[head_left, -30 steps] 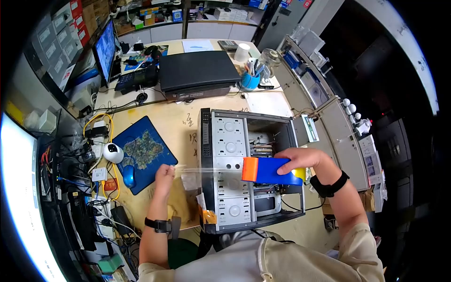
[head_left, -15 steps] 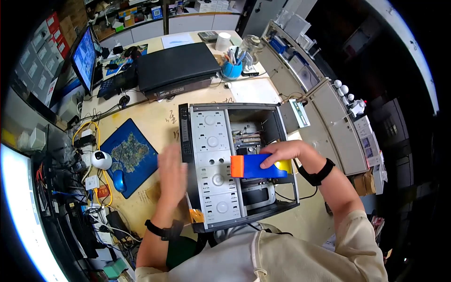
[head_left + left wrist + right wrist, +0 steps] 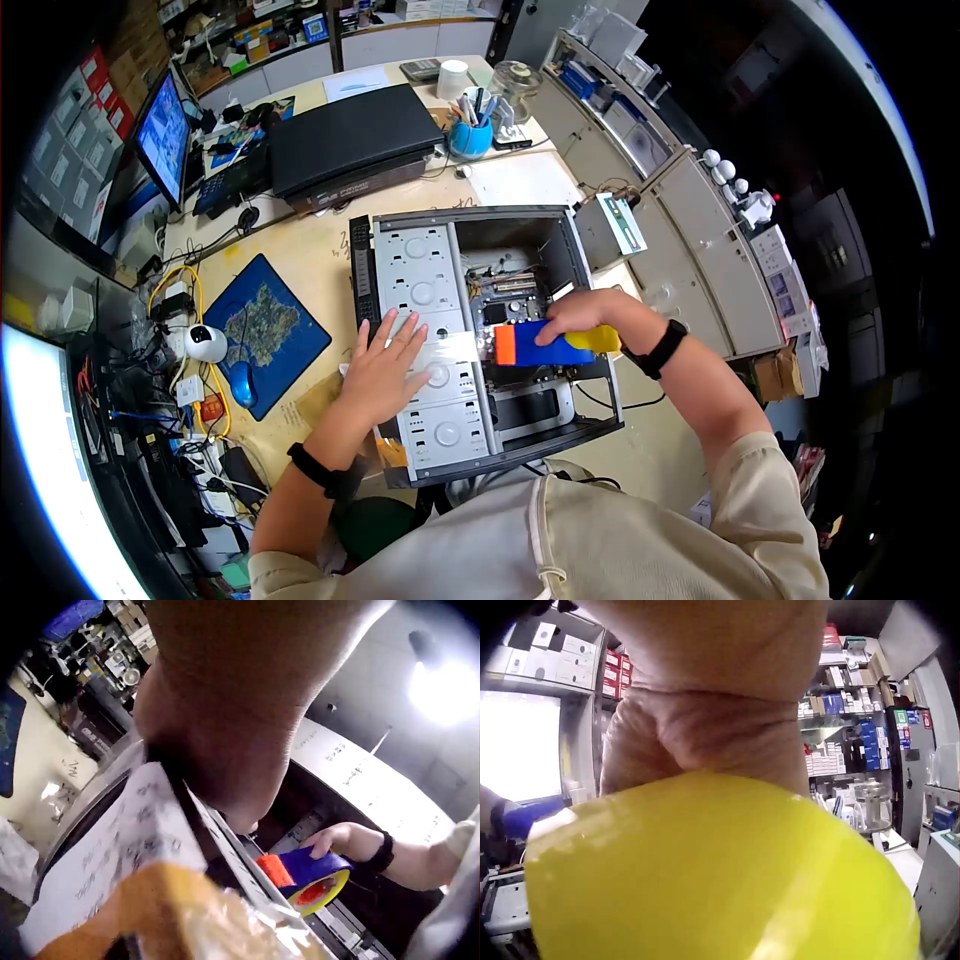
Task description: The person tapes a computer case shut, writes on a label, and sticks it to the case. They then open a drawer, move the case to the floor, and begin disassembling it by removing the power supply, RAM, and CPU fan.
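Observation:
A computer case (image 3: pixel 415 250) lies on its side, its open part showing a circuit board (image 3: pixel 512 304). My left hand (image 3: pixel 388 368) rests on the metal drive-bay panel with fingers spread and straight. Beside those fingers, a strip of clear tape (image 3: pixel 452 348) lies across the panel toward the dispenser. In my right hand (image 3: pixel 585 315) I grip a blue tape dispenser (image 3: pixel 568 354) with an orange front and a yellow side, held over the case's open part. The right wrist view is mostly filled by the dispenser's yellow side (image 3: pixel 720 862).
A blue mouse pad (image 3: pixel 275 330) with a mouse (image 3: pixel 242 384) lies left of the case. Behind it stand a black printer-like box (image 3: pixel 355 140) and a blue pen cup (image 3: pixel 470 140). Handwritten paper (image 3: pixel 112 855) and brown tape (image 3: pixel 157 907) hang at the case's near left side.
My left hand let go of the stretched tape end, opened, and moved right onto the case panel. The dispenser in my right hand came lower over the case. The head view shifted.

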A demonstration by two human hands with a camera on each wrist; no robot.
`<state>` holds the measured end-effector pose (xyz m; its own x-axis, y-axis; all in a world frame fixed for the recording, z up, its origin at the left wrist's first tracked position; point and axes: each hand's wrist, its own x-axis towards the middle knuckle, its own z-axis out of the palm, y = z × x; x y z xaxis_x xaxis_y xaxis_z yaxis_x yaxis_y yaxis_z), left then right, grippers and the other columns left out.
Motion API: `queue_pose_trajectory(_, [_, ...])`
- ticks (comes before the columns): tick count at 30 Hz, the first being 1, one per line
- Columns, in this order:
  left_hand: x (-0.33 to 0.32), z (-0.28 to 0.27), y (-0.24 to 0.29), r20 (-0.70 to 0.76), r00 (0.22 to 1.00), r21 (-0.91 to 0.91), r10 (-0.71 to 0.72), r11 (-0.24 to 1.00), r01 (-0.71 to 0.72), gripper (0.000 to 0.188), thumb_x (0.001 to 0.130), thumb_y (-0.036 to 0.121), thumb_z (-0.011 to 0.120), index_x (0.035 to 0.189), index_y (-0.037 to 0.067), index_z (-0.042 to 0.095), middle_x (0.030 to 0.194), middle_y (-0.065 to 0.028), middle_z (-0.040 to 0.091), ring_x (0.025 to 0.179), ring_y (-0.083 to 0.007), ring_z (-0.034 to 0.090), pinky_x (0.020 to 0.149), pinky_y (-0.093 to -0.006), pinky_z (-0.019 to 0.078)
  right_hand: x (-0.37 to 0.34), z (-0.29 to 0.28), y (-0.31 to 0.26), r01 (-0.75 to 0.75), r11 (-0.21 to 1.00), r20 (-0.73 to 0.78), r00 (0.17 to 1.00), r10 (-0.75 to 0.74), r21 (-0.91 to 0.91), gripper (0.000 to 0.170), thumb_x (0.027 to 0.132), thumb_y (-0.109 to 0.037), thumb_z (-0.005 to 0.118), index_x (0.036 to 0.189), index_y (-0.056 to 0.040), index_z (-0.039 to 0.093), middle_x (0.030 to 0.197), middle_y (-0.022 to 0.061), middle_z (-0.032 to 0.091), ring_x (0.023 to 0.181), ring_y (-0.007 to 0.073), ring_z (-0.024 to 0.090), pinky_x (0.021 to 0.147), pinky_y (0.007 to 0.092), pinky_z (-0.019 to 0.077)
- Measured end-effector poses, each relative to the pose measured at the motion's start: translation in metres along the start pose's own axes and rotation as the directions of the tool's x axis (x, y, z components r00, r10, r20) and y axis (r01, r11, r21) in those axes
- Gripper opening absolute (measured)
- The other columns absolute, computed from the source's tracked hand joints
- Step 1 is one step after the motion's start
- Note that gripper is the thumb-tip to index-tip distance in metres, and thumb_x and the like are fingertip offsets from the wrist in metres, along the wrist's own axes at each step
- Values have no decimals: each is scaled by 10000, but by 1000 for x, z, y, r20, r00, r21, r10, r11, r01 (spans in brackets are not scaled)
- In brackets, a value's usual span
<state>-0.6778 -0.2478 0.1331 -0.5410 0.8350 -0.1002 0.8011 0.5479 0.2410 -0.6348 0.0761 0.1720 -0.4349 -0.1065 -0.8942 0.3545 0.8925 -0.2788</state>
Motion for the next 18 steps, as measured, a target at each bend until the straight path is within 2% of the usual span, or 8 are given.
queue_pose_trajectory(3, [12, -22, 12, 270, 963, -25, -4, 1000, 12, 560, 909, 354, 449, 1403, 136, 300, 1487, -22, 213, 1382, -240, 136, 1104, -494, 87, 11, 4, -8, 8, 1000, 3, 1000, -8, -11, 681, 703, -577, 598, 1019, 25, 642, 1041, 168, 623, 897, 267, 575, 800, 333, 435])
queue_pose_trajectory(6, [37, -19, 21, 122, 954, -22, 273, 962, -273, 459, 893, 247, 480, 1330, 119, 420, 1438, -18, 323, 1356, -224, 229, 1098, -489, 148, 15, 5, -15, 12, 997, 47, 999, -16, 78, 659, 707, -568, 605, 1021, 10, 649, 1030, 153, 628, 888, 251, 575, 793, 329, 437])
queue_pose_trajectory(9, [70, -1, 26, 132, 866, 24, 483, 871, -490, 337, 832, 137, 519, 1162, 92, 568, 1302, -35, 487, 1298, -212, 348, 1088, -464, 214, 37, 14, -12, -9, 984, 75, 997, -4, 177, 640, 706, -557, 620, 1007, 7, 651, 1008, 138, 630, 848, 240, 584, 768, 321, 450])
queue_pose_trajectory(10, [78, 4, 26, 41, 828, 72, 560, 824, -561, 204, 772, 112, 540, 949, 78, 636, 1068, -27, 595, 1175, -202, 475, 1066, -428, 271, 30, 11, -20, 35, 995, 12, 999, -36, 88, 614, 709, -526, 638, 1012, 8, 647, 1013, 139, 626, 825, 234, 589, 739, 334, 471])
queue_pose_trajectory(11, [84, 9, 24, 74, 806, 75, 588, 802, -592, 182, 764, 113, 542, 919, 80, 632, 1020, -25, 589, 1135, -198, 492, 1055, -424, 283, 41, 17, -14, 31, 986, 13, 999, -34, 166, 612, 710, -512, 646, 1031, 9, 642, 1032, 148, 623, 837, 248, 598, 712, 353, 491])
queue_pose_trajectory(13, [97, -1, 26, 142, 754, 81, 642, 751, -655, 138, 748, 116, 548, 859, 83, 622, 925, -19, 578, 1056, -190, 525, 1033, -416, 309, 39, 16, -20, 65, 998, -33, 997, -66, -8, 611, 711, -494, 647, 1047, 16, 634, 1066, 162, 616, 886, 270, 613, 699, 381, 505])
queue_pose_trajectory(15, [101, 2, 24, 113, 733, 86, 671, 728, -680, 111, 739, 122, 559, 832, 107, 616, 870, -7, 556, 971, -183, 537, 997, -402, 338, 30, 22, -27, -40, 996, -56, 997, 45, 84, 625, 706, -504, 633, 1044, 22, 633, 1085, 177, 613, 959, 285, 607, 760, 388, 498])
queue_pose_trajectory(18, [104, 4, 24, 180, 728, 72, 662, 729, -681, 133, 732, 196, 606, 852, 142, 620, 875, -3, 561, 982, -179, 535, 991, -392, 336, 16, 31, -42, 9, 987, -155, 987, -33, -158, 584, 703, -500, 581, 990, 4, 658, 1078, 210, 610, 972, 319, 598, 855, 371, 460])
